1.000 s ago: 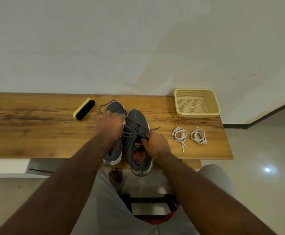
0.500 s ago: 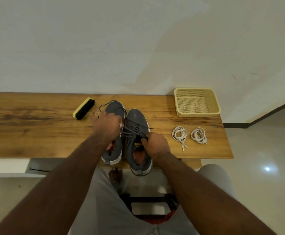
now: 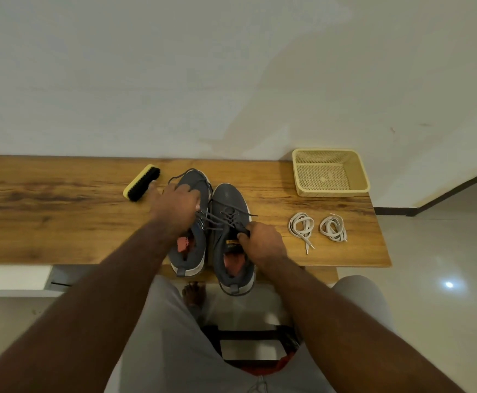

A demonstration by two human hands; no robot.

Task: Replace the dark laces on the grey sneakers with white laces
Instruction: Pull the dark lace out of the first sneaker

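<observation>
Two grey sneakers stand side by side at the front edge of the wooden table (image 3: 47,222). The right sneaker (image 3: 228,199) carries a loosened dark lace (image 3: 223,219). My left hand (image 3: 177,205) lies over the left sneaker (image 3: 193,180) and pinches a strand of that dark lace, drawn out to the left. My right hand (image 3: 260,242) holds the right sneaker at its tongue, fingers curled on the lace there. Two coiled white laces (image 3: 301,226) (image 3: 333,227) lie on the table to the right of the shoes.
A yellow-backed black shoe brush (image 3: 142,186) lies left of the sneakers, close to my left hand. An empty yellow mesh basket (image 3: 331,191) sits at the table's back right against the wall. My knees and a bare foot show below the table's edge.
My left hand has shifted left and away from me, pulling the dark lace strand further out of the right sneaker. My right hand has stayed at the tongue.
</observation>
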